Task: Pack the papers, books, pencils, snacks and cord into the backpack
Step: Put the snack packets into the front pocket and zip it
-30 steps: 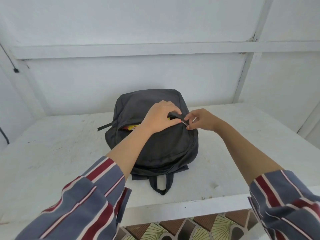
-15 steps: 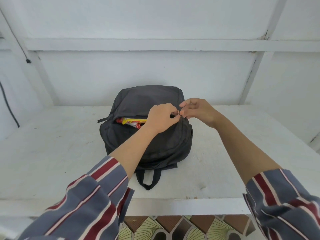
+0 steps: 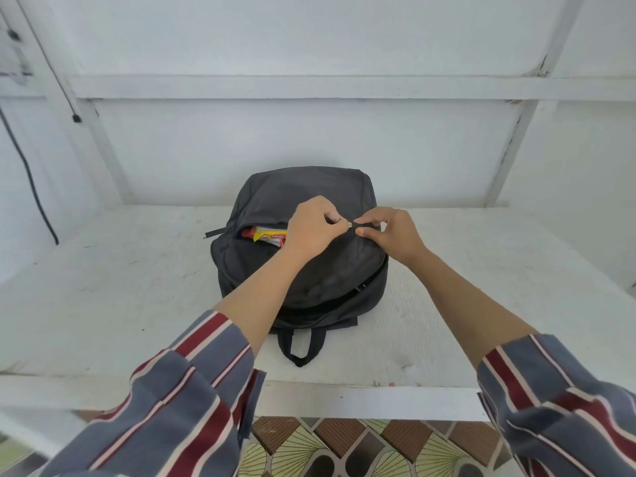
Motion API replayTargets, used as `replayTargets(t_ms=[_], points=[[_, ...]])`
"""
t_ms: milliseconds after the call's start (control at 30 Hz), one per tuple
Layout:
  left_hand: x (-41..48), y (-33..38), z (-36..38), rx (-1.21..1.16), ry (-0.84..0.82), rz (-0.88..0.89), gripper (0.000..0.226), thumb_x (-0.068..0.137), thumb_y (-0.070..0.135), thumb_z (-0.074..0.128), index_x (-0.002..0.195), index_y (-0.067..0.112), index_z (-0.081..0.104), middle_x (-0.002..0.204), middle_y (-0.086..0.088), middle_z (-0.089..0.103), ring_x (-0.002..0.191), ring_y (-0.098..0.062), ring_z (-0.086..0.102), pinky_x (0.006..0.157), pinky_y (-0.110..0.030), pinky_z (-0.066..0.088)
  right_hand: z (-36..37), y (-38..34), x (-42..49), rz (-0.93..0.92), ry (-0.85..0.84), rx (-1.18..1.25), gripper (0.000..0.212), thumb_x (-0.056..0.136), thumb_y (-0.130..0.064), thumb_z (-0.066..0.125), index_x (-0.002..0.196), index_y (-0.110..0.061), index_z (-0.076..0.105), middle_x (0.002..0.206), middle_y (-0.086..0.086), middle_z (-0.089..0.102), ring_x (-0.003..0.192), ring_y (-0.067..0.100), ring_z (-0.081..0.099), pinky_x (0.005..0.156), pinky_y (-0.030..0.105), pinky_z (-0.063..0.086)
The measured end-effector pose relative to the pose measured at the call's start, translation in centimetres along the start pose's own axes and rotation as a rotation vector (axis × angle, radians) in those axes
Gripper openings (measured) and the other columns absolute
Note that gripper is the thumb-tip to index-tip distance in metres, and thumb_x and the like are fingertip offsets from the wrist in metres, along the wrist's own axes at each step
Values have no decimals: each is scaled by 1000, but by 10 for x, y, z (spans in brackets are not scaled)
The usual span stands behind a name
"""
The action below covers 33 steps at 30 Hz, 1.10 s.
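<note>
Both hands' fingers (image 3: 339,220) now pinch the zip pull (image 3: 350,224), farther left on the backpack (image 3: 309,270); snack (image 3: 270,235) still peeks out.

A: Hands?
B: Left hand (image 3: 311,228) curled into a loose fist, knuckles up. Right hand (image 3: 392,234) just beside it, thumb and forefinger pinched together.
A: Arms?
B: Both reach forward, forearms bare, striped sleeves (image 3: 192,383) pushed back.
</note>
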<state>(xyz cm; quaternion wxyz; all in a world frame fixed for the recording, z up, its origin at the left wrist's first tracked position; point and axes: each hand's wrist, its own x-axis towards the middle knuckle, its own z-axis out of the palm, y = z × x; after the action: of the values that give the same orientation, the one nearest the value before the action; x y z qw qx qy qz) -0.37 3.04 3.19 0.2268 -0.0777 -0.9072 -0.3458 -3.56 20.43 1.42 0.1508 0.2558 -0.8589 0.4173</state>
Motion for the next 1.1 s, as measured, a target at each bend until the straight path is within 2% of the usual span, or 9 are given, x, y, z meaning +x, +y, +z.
replayTargets(t_ms=[167, 233, 367, 500, 667, 733, 833, 1000, 1100], points=[[-4, -22, -23, -112, 42, -70, 10, 79, 13, 70, 76, 3, 70, 81, 3, 65, 68, 1, 54, 66, 0, 38, -8, 5, 0, 58, 43, 45, 17, 77, -12, 74, 94, -14, 74, 89, -4, 68, 82, 17, 59, 81, 29, 48], [-8, -31, -32, -207, 67, -107, 6, 79, 7, 69, 77, 2, 71, 82, -2, 69, 64, 2, 57, 64, -2, 42, -9, 5, -1, 67, 55, 60, 18, 77, -12, 75, 94, -17, 73, 90, -1, 70, 80, 16, 58, 80, 28, 47], [-13, -47, -49, -326, 25, -206, 5, 76, 3, 68, 73, 6, 71, 68, -3, 68, 53, -2, 56, 60, -18, 46, -10, 3, 1, 108, -14, -2, 20, 74, -15, 77, 93, -18, 74, 95, 0, 71, 85, 15, 58, 86, 31, 47], [-15, -46, -60, -470, -41, -239, 15, 74, -6, 70, 70, 7, 63, 70, -14, 66, 52, -12, 56, 53, -22, 50, 1, -17, 7, 116, -110, -47, 35, 67, -21, 83, 99, -28, 70, 107, -11, 64, 102, 7, 55, 92, 19, 37], [-13, -47, -67, -413, -107, -160, 21, 73, -2, 72, 75, 16, 63, 69, -4, 68, 62, -14, 63, 61, -23, 54, 44, -44, 15, -83, -171, -228, 43, 75, -27, 76, 116, -25, 66, 116, -2, 56, 106, 11, 50, 92, 24, 37], [-12, -48, -67, -350, -126, -118, 19, 73, -2, 71, 73, 16, 64, 66, -1, 67, 59, -13, 61, 58, -18, 53, 52, -45, 16, -78, -127, -272, 34, 79, -25, 72, 113, -23, 68, 114, 0, 58, 104, 16, 51, 91, 29, 41], [-11, -54, -68, -262, -146, -62, 15, 74, 1, 69, 70, 15, 66, 64, -5, 67, 58, -15, 63, 61, -24, 55, 54, -44, 12, -76, -72, -314, 23, 83, -23, 68, 106, -21, 72, 107, 1, 62, 99, 19, 57, 83, 34, 46], [-16, -70, -79, -212, -129, -86, 10, 73, 1, 71, 73, 11, 68, 61, 3, 63, 52, 9, 57, 57, -1, 42, 58, -43, 4, -59, 28, -330, 18, 85, -20, 66, 102, -18, 74, 104, 2, 66, 95, 20, 60, 78, 28, 44], [-20, -79, -89, -211, -123, -106, 9, 73, 2, 70, 73, 10, 69, 58, 7, 61, 51, 10, 55, 55, 0, 40, 61, -43, 1, -67, 66, -344, 17, 85, -20, 67, 99, -17, 74, 102, 1, 68, 94, 20, 62, 73, 22, 39]])
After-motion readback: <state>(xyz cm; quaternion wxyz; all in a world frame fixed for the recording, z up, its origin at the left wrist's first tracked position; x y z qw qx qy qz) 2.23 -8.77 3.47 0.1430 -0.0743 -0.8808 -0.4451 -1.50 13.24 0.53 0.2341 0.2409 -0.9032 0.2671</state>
